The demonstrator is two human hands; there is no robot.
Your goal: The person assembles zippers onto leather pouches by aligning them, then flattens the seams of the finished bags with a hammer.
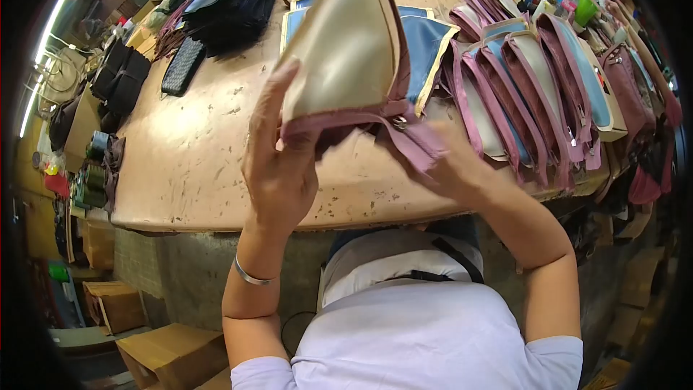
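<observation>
A cream panel with mauve edging and a zipper strip, a bag piece (343, 50), is held up over the table. My left hand (281, 152) grips its lower left side, thumb and fingers around the edge. At its lower right corner, my right hand (455, 166) is closed by the mauve zipper end; its fingers are blurred and partly hidden. Behind the bag piece, blue panels with cream edging (426, 47) lie on the table.
The wooden table (188, 166) curves in front of me. Mauve, blue and cream pouches (512, 94) stand in a row at the right. Dark folded pieces (227, 11) are stacked at the back left. Cardboard boxes (173, 354) sit on the floor at the lower left.
</observation>
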